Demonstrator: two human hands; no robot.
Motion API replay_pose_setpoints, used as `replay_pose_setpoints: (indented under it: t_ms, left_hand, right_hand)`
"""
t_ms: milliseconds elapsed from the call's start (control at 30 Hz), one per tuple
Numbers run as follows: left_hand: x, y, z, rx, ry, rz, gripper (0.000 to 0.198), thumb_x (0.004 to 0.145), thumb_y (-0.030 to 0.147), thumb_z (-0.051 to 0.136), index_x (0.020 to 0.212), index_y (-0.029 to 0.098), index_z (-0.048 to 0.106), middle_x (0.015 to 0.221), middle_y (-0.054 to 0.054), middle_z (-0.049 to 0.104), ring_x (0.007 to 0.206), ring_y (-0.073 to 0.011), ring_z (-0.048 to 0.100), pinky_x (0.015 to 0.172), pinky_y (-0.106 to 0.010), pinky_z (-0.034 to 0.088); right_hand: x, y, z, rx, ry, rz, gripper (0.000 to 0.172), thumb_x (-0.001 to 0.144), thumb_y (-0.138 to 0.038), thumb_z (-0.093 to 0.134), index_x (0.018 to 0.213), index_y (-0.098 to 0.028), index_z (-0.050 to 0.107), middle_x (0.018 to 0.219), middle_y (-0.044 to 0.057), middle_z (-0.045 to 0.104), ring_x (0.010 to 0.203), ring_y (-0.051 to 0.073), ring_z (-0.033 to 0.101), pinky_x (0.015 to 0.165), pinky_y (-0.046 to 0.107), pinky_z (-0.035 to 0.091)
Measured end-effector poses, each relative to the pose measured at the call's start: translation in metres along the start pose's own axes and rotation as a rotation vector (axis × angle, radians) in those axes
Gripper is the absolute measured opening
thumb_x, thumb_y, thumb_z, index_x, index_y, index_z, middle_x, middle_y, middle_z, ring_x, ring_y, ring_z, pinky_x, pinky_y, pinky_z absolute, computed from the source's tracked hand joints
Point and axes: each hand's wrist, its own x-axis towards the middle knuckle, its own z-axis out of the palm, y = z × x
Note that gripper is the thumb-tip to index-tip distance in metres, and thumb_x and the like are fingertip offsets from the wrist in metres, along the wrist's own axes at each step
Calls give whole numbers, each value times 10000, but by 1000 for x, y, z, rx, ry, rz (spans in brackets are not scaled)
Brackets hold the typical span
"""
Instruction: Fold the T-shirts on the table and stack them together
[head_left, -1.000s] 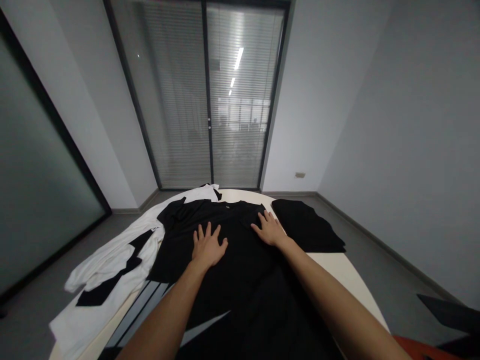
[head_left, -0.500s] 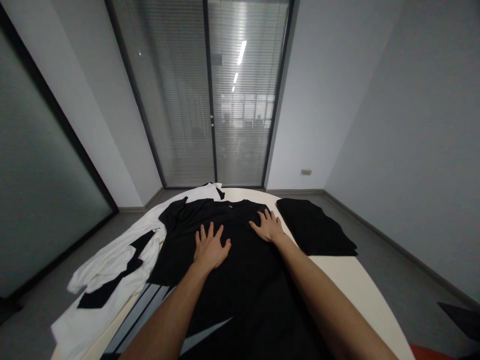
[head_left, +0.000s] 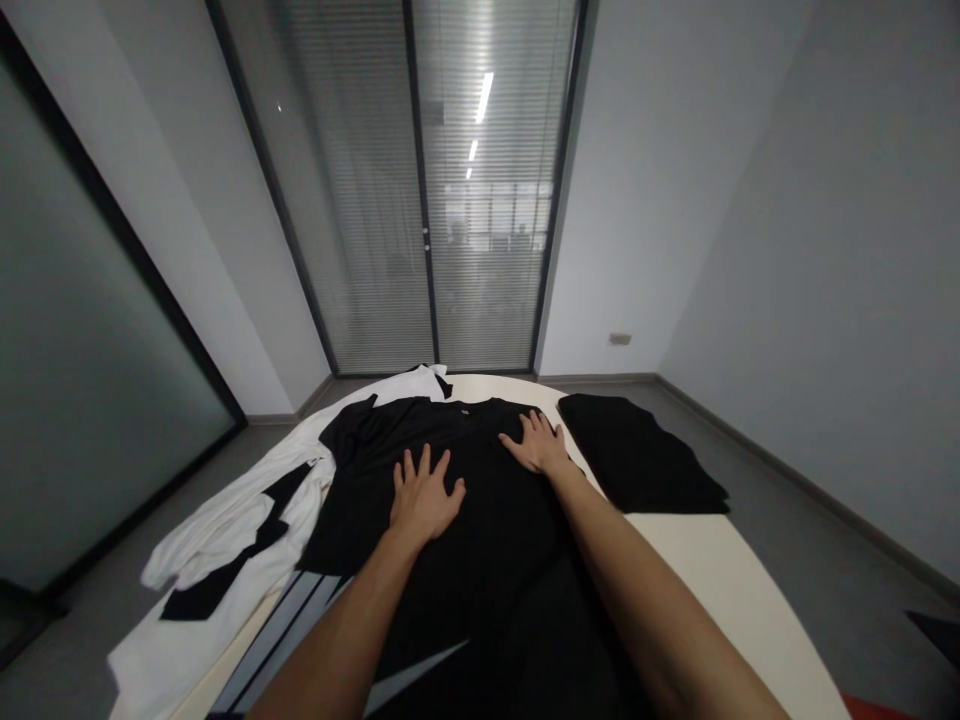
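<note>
A black T-shirt (head_left: pixel 495 560) with grey stripes and a pale swoosh-like print lies spread on the table, its collar at the far side. My left hand (head_left: pixel 425 497) rests flat on the shirt's upper middle, fingers spread. Near the right shoulder of the shirt, my right hand (head_left: pixel 538 445) also lies flat with fingers apart. Neither hand grips the cloth. My forearms cover part of the lower shirt, and its right sleeve is hard to make out.
White garments with black patches (head_left: pixel 225 540) lie loosely along the left edge. A folded black garment (head_left: pixel 637 455) sits at the right, its corner reaching the edge of the cream table (head_left: pixel 720 570). Beyond are a glass door (head_left: pixel 487 300) with blinds and grey walls.
Both hands stay on the shirt in nearly the same places. The whole view has shifted slightly; the garments look unchanged.
</note>
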Motion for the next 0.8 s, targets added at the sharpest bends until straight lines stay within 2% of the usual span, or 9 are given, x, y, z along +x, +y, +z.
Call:
replay_pose_setpoints:
  t_ms: [100,200,300,400,500,600,700,800]
  left_hand:
    - [1,0,1,2,-4,2,670,949,589,398,1549,291,385,1652,-98,269,1508,-446,175,1195,-584,182]
    - [3,-1,1,8,-11,8,672,954,599,377,1552,292,378,1655,-93,259,1510,-452,161,1192,-587,183]
    - [5,-2,2,8,-26,17,677,961,606,350,1561,294,356,1660,-84,248,1514,-448,148,1190,-595,176]
    - [7,-3,3,12,-52,11,681,969,614,315,1570,294,336,1665,-81,236,1517,-438,149,1187,-600,169]
    - [5,0,-1,45,-63,5,677,979,614,290,1568,283,344,1658,-96,254,1508,-443,177,1171,-598,193]
    - [0,8,-10,165,19,70,628,995,554,326,1530,240,422,1607,-144,351,1464,-447,271,1129,-582,257]
    - [-6,22,-23,265,86,219,502,1010,388,378,1445,184,525,1431,-193,536,1306,-395,472,1027,-522,374]
    - [-15,41,-35,266,62,309,429,998,223,387,1376,149,577,1221,-200,641,1111,-335,592,911,-459,445]
  right_hand:
    - [6,3,-5,86,-2,-10,877,927,-698,397,1570,-109,300,1653,175,214,1537,321,131,1217,570,70]
    - [5,10,-21,209,78,-59,690,993,-520,416,1527,-85,367,1565,192,404,1453,270,367,1196,437,249]
    - [-7,25,-43,221,124,-85,467,1005,-303,424,1410,-91,520,1417,171,579,1307,211,545,1099,298,373]
    - [-28,43,-63,194,109,-82,367,951,-175,464,1272,-142,639,1275,119,683,1161,188,643,983,247,444]
    - [-53,57,-78,145,98,-65,343,914,-149,503,1207,-170,681,1178,100,726,1084,189,676,906,238,469]
    - [-79,65,-81,69,58,-33,293,890,-196,574,1147,-178,713,1093,109,748,1036,224,694,855,268,486]
    - [-100,66,-76,5,34,-9,286,865,-259,632,1128,-187,718,1088,124,744,1039,274,692,823,314,500]
    - [-114,65,-68,-43,46,-12,334,870,-262,627,1194,-206,684,1158,132,719,1063,297,683,812,340,504]
